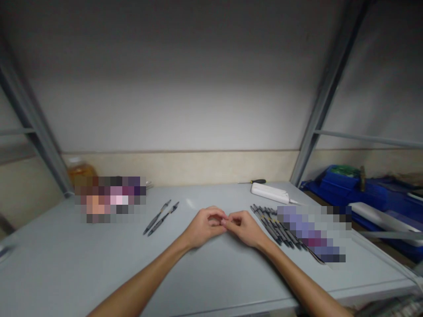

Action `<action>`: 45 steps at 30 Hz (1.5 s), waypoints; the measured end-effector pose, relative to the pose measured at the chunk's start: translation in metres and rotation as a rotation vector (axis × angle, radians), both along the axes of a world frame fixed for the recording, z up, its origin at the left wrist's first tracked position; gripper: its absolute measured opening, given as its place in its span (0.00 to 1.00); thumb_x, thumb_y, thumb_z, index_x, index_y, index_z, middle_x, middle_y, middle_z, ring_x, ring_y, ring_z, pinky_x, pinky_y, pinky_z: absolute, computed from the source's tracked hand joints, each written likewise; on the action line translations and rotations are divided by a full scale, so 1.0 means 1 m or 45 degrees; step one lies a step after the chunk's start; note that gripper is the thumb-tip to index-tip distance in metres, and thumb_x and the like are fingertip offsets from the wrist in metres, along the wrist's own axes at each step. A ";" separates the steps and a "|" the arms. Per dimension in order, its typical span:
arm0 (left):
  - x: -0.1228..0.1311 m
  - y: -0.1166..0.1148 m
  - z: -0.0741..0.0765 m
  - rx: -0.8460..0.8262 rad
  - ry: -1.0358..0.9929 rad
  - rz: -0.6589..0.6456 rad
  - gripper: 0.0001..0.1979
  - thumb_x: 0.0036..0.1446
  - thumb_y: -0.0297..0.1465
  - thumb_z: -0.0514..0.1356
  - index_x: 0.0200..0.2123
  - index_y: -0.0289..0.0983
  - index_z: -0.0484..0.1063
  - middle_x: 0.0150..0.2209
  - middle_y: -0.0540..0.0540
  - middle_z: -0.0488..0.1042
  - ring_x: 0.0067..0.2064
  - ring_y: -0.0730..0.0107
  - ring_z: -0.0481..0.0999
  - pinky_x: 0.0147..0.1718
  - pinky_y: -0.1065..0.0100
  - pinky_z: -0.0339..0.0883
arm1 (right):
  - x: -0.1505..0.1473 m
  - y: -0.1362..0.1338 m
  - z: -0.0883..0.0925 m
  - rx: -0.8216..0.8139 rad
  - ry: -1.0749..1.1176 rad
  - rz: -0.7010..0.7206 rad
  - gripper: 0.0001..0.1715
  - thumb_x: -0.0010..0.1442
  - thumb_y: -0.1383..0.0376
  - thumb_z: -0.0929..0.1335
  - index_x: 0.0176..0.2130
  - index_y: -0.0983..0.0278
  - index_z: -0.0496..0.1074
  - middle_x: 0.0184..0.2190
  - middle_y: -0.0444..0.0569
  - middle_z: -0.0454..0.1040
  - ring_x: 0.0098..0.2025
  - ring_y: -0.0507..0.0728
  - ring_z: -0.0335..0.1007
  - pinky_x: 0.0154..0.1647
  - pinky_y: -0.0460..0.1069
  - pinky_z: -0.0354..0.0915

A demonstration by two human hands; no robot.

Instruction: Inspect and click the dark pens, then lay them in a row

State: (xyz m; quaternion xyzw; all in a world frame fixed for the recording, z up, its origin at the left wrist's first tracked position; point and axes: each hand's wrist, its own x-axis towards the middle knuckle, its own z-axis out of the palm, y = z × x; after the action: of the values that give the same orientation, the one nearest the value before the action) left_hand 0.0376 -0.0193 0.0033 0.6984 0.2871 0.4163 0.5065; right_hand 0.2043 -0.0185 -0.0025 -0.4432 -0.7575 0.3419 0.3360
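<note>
Over the middle of the grey tabletop (211,273), my left hand (205,226) and my right hand (245,228) meet at the fingertips. Both are closed in a pinch, thumbs against fingers. Anything between the fingertips is too small or hidden to make out. To the left of my left hand, two dark grey pens (157,218) lie side by side at a slant. A row of several similar pens (276,226) lies just beyond my right hand and forearm, on the right.
At the back right lie a white power strip (269,193) and a screwdriver (259,181). A bottle of amber liquid (79,169) stands back left, behind a pixelated patch. Another pixelated item borders the right pens. Metal posts (322,105) flank the table; blue items (340,185) lie beyond.
</note>
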 end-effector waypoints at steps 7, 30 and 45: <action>-0.014 0.004 0.002 0.535 0.572 0.244 0.06 0.50 0.27 0.60 0.34 0.35 0.72 0.32 0.47 0.72 0.34 0.71 0.69 0.36 0.70 0.64 | 0.007 0.006 0.002 0.039 0.068 -0.250 0.25 0.52 0.50 0.64 0.16 0.66 0.64 0.13 0.40 0.56 0.19 0.48 0.49 0.20 0.44 0.47; -0.011 -0.003 0.007 1.161 1.379 0.441 0.14 0.63 0.32 0.42 0.33 0.36 0.64 0.32 0.45 0.69 0.36 0.65 0.65 0.36 0.64 0.57 | 0.000 -0.008 -0.002 0.654 -1.005 -0.282 0.23 0.63 0.54 0.55 0.30 0.64 0.68 0.21 0.49 0.72 0.24 0.53 0.66 0.26 0.47 0.47; -0.014 0.002 0.002 1.239 1.385 0.416 0.12 0.61 0.30 0.46 0.29 0.36 0.66 0.27 0.44 0.71 0.33 0.64 0.68 0.34 0.64 0.53 | 0.004 -0.005 -0.006 0.643 -0.988 -0.165 0.27 0.63 0.52 0.54 0.28 0.64 0.71 0.21 0.52 0.73 0.23 0.53 0.66 0.25 0.48 0.44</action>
State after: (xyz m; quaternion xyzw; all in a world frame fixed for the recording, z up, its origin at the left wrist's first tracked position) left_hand 0.0234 -0.0169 0.0058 0.8994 0.3805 0.1621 -0.1416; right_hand 0.2082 -0.0232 -0.0086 -0.4889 -0.8575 -0.0660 0.1459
